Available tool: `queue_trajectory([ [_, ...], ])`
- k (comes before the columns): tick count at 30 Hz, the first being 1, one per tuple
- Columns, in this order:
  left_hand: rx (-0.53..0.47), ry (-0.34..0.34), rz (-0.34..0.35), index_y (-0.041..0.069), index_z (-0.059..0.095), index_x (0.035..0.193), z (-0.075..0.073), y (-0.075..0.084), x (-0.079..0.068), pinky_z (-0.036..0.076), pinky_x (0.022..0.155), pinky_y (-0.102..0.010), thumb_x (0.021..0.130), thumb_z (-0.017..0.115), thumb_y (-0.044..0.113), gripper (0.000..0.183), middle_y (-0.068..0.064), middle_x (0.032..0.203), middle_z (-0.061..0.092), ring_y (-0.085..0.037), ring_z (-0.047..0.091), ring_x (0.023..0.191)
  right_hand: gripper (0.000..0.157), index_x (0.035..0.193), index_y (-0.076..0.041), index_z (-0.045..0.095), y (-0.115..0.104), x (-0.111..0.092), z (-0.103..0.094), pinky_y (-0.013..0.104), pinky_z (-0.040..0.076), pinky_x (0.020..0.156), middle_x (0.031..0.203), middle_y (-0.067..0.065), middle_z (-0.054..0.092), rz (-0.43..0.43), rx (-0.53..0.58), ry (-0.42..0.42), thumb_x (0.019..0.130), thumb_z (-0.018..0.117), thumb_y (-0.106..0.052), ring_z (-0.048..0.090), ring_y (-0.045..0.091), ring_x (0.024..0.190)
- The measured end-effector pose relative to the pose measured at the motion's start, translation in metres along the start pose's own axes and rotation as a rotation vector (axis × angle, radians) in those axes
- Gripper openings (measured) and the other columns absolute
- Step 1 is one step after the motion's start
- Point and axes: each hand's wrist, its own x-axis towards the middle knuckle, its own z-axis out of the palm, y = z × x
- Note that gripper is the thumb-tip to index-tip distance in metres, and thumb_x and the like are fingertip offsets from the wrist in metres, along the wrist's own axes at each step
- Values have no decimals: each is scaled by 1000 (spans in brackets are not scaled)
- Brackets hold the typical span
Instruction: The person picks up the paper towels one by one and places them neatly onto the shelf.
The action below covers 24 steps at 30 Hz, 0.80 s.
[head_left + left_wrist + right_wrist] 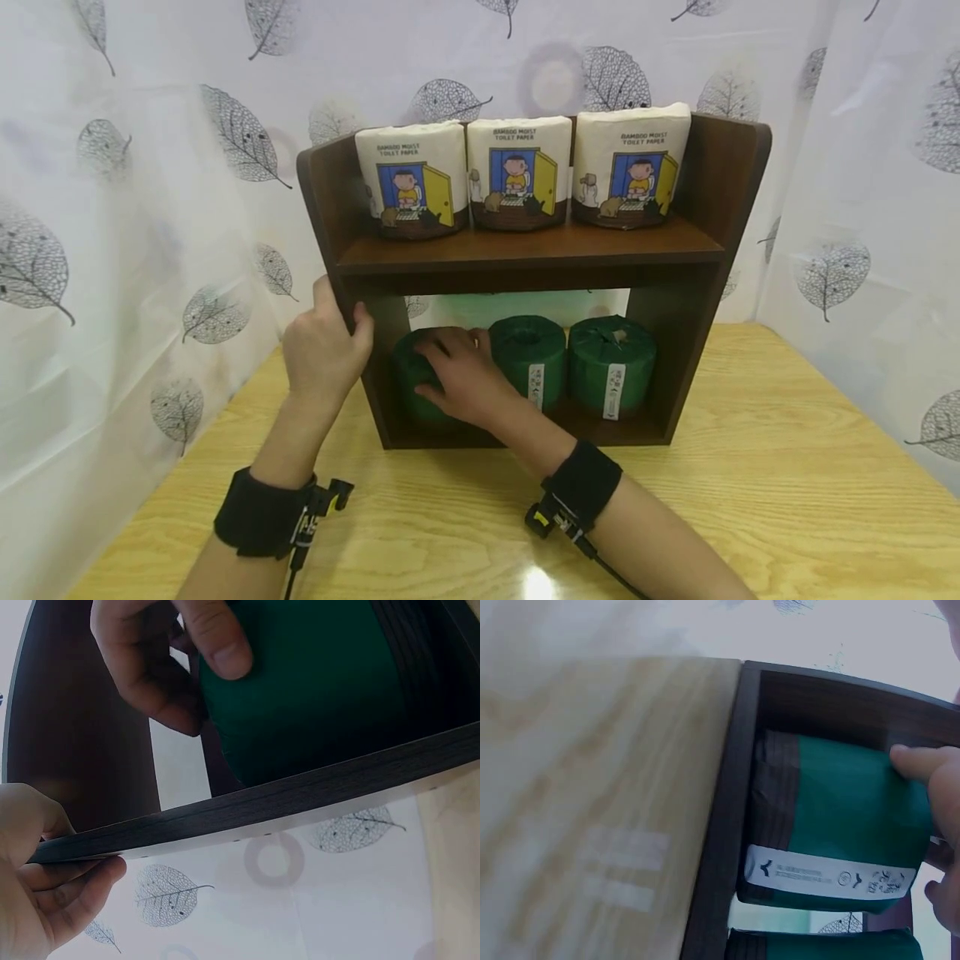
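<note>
My left hand [322, 346] grips the left side panel of a dark brown two-tier wooden shelf [525, 254], thumb on the inner face and fingers on the outer face. On the lower tier my right hand [468, 379] reaches over the leftmost green-wrapped toilet roll [408, 387]. In the left wrist view its thumb presses the roll's side, with the other fingers bent over the top end. A white printed label [829, 871] runs along this roll in the right wrist view. It stands upright, close to the left panel.
Two more green-wrapped rolls, a middle one [551, 371] and a right one [588, 379], stand beside it. On the upper tier sit three white printed toilet paper rolls [519, 179]. The shelf stands on a wood-grain table [450, 517] before a leaf-patterned curtain [180, 250].
</note>
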Motion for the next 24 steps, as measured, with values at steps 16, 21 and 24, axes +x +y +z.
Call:
queue_trajectory([
  [16,17,-15,-22,-6,48,104,2,0,1,37,37,-50,81,56,21,37,-23,54,51,-39,50,45,35,111,-17,61,-2,2,-2,55,27,97,105,-2,63,11,-83,-82,79,59,-30,55,15,98],
  [21,20,-22,-24,-6,47,105,3,-1,0,37,36,-49,81,56,21,37,-22,53,50,-38,50,43,43,118,-16,57,0,3,-4,56,24,98,115,-2,59,30,-28,-185,76,59,-25,51,15,107],
  [24,19,-19,-19,-6,47,105,3,-1,0,37,36,-49,80,56,21,37,-22,52,50,-38,50,43,46,123,-17,54,3,3,-6,54,22,100,121,-2,56,32,39,-247,77,58,-19,48,14,112],
])
